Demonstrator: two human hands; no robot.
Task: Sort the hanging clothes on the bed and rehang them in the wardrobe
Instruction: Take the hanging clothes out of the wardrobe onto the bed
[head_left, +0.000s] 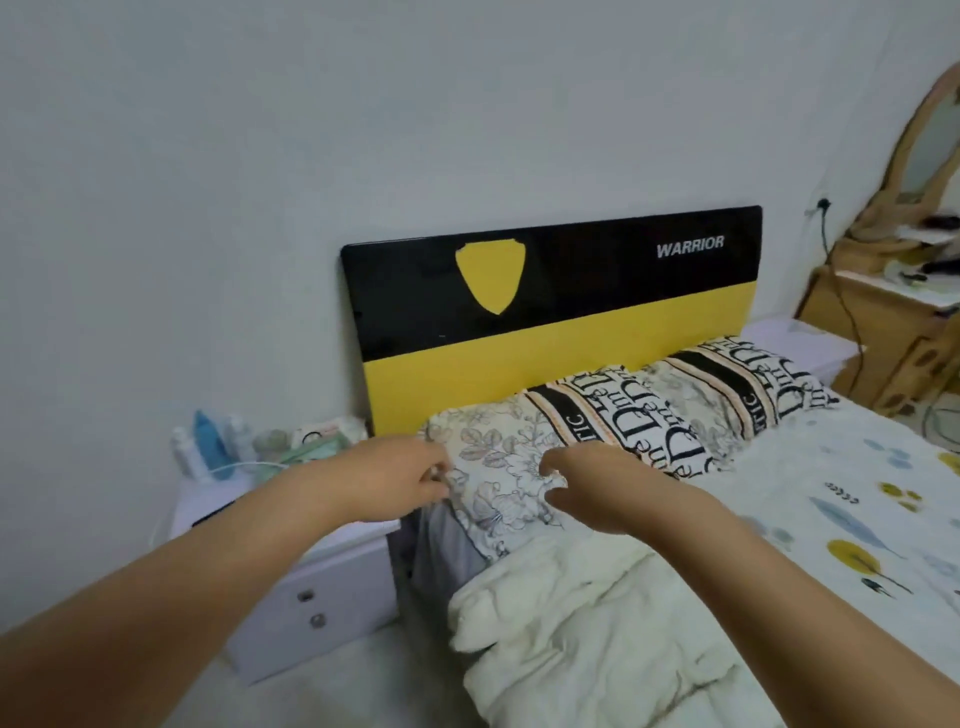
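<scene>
Both arms reach over the head end of the bed (857, 499). My left hand (400, 478) pinches the left edge of a floral-and-lettered pillow (519, 467) between thumb and fingers. My right hand (582, 483) hovers over the same pillow with its fingers curled, touching or just above the cloth. A crumpled cream garment or blanket (582, 634) lies on the bed below my hands. No hangers and no wardrobe are in view.
A black and yellow headboard (545, 312) stands against the wall. A second pillow (737, 384) lies to the right. A white nightstand (291, 582) with bottles stands left of the bed. A wooden dressing table (893, 322) with a mirror is at far right.
</scene>
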